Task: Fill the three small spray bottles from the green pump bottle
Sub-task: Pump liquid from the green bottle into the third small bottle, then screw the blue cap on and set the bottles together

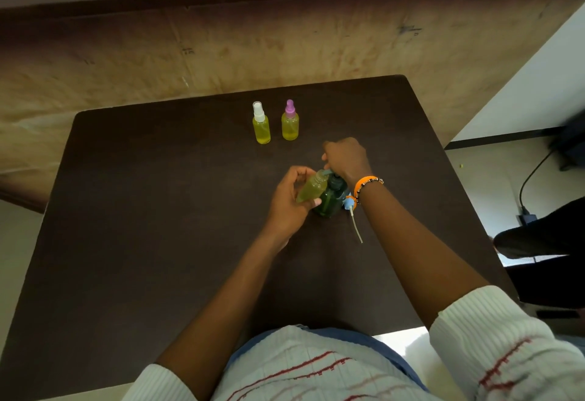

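Observation:
My left hand (289, 202) holds an uncapped small spray bottle (311, 190) of yellow-green liquid, tilted with its mouth under the nozzle of the dark green pump bottle (330, 199). That pump bottle stands on the dark table (158, 210). My right hand (346, 158) is closed over its pump head. A blue spray cap (350, 203) with its long dip tube lies on the table just right of the pump bottle. Two capped spray bottles of yellow liquid stand farther back: one with a white cap (261, 123), one with a purple cap (290, 121).
The table's far edge meets a brown wall panel (285, 45). To the right, off the table, are a pale floor, a black cable (531, 179) and a dark object (544, 242).

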